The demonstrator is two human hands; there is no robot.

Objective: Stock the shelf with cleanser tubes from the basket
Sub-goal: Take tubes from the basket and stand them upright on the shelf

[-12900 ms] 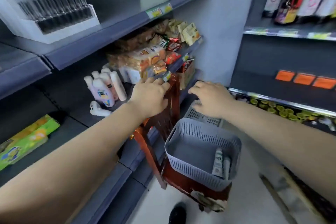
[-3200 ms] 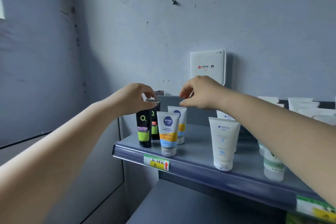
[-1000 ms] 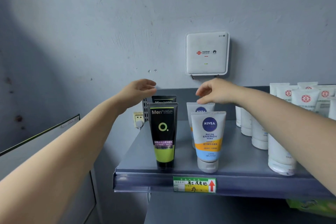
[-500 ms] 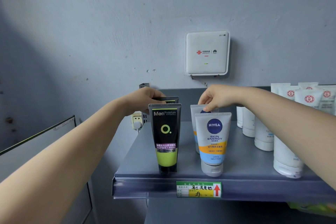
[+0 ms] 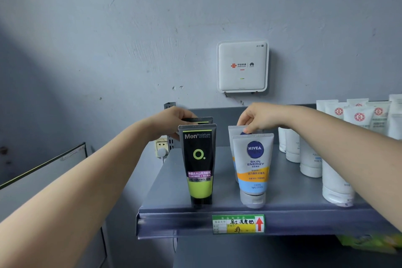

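Two black-and-green Mentholatum tubes upright on their caps near the front left of the grey shelf, one right behind the other; rear black tube showing only its crimped top. Just to the right, two Nivea tubes likewise cap-down in a file, rear Nivea tube mostly hidden by the front one. Left hand curled round the top of the rear black tube, grip clamped on its crimp. Right hand pinching the top edge of the rear Nivea tube between thumb and fingertips, grip clamped there too. Further right, a cluster of white tubes standing on the same shelf. On the shelf's front lip, a green-and-yellow price tag with a red arrow. Behind, a white wifi box on the grey wall, and a wall socket left of the shelf.
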